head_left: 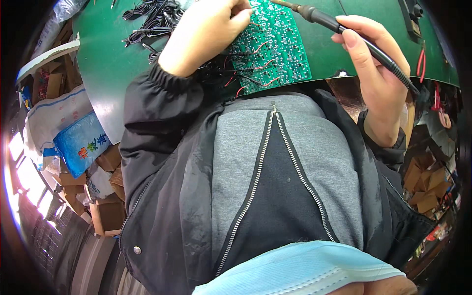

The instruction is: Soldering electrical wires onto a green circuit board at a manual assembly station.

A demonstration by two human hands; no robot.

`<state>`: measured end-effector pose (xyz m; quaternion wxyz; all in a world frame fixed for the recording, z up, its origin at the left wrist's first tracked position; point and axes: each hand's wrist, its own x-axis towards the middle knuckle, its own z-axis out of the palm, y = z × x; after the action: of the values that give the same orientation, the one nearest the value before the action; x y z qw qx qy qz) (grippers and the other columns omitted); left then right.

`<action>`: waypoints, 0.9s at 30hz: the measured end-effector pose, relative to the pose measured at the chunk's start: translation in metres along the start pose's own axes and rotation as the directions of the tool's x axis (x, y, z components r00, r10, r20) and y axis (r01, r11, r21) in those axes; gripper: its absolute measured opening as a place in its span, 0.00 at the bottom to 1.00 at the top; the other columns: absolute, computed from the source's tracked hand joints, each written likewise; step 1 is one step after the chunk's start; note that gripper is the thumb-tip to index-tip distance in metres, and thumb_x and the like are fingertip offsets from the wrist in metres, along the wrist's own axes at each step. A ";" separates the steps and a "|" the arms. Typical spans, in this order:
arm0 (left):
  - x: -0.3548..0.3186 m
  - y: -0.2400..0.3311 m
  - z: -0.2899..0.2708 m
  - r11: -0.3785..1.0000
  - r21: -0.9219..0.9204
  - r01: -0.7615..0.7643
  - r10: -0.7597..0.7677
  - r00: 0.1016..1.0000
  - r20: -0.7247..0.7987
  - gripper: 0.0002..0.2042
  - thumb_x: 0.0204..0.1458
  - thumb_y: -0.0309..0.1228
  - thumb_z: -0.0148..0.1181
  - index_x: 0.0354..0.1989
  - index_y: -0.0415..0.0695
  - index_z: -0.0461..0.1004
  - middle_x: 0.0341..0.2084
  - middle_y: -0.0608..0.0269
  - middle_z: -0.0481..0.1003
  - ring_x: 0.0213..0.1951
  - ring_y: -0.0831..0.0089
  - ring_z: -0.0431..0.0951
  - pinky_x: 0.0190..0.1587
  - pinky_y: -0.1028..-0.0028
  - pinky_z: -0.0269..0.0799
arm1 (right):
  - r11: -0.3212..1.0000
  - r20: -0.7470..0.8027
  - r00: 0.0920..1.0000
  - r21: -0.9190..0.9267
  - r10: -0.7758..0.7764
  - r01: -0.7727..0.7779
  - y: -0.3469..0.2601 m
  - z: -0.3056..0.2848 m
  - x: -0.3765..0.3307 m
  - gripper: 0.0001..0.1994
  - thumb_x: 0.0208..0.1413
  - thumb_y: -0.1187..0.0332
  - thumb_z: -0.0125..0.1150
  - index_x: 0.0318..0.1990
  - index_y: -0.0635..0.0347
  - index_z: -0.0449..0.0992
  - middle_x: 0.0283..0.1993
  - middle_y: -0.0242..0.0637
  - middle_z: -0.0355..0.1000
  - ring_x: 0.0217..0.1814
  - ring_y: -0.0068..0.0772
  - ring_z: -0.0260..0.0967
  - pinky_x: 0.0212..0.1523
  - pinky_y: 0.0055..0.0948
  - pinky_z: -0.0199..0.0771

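A soldering iron (325,19) with a black handle is in my right hand (373,64), its cord running back under the palm. The iron's tip end points left over the far part of a green circuit board panel (295,56), at the upper edge of the view. My left hand (209,34) is closed over the panel's left side, fingers pinched together; what they hold is hidden. Red and black wire leads (263,65) join the panel along its near part, and several pass under my left wrist.
Bundles of black cables (155,19) lie on the green tabletop (110,54) at the far left. Red-handled pliers (421,61) rest near the right edge. Below on the left are a blue and white bag (83,140) and cardboard boxes (107,216); more cardboard (427,184) lies at right.
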<state>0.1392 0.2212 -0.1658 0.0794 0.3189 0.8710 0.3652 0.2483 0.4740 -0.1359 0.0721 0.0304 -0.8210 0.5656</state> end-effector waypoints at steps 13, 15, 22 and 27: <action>-0.002 -0.008 0.015 0.997 0.058 0.042 -0.041 0.999 -0.022 0.07 0.53 0.28 0.64 0.32 0.36 0.77 0.25 0.48 0.77 0.31 0.53 0.79 0.36 0.62 0.74 | 1.000 0.116 0.993 0.006 -0.001 0.000 0.009 0.003 0.000 0.10 0.65 0.77 0.61 0.50 0.71 0.80 0.47 0.39 0.78 0.46 0.26 0.79 0.48 0.21 0.76; -0.001 -0.006 0.016 0.996 0.039 0.085 -0.085 0.996 -0.002 0.07 0.53 0.28 0.64 0.32 0.36 0.77 0.25 0.48 0.77 0.30 0.53 0.79 0.36 0.63 0.74 | 1.000 0.116 0.993 0.011 0.018 -0.019 0.008 0.004 -0.001 0.10 0.65 0.77 0.61 0.50 0.71 0.79 0.47 0.39 0.78 0.46 0.27 0.79 0.48 0.21 0.76; -0.001 -0.007 0.018 0.996 0.049 0.068 -0.067 0.997 -0.023 0.07 0.52 0.28 0.64 0.32 0.37 0.77 0.25 0.49 0.77 0.29 0.54 0.79 0.35 0.63 0.74 | 0.999 0.169 0.986 -0.029 -0.011 0.016 0.006 0.002 0.003 0.09 0.65 0.77 0.61 0.50 0.72 0.79 0.47 0.40 0.78 0.46 0.27 0.79 0.48 0.21 0.76; -0.001 -0.007 0.017 0.995 0.044 0.086 -0.086 0.996 -0.008 0.06 0.53 0.28 0.64 0.31 0.37 0.76 0.24 0.50 0.77 0.29 0.55 0.79 0.35 0.64 0.74 | 0.998 0.196 0.980 -0.055 -0.026 0.037 0.004 0.003 0.004 0.09 0.65 0.77 0.61 0.50 0.72 0.79 0.47 0.39 0.78 0.45 0.26 0.79 0.47 0.21 0.76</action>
<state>0.1430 0.2263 -0.1831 0.0852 0.2817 0.8920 0.3430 0.2435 0.4732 -0.1400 0.0009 0.0966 -0.8398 0.5343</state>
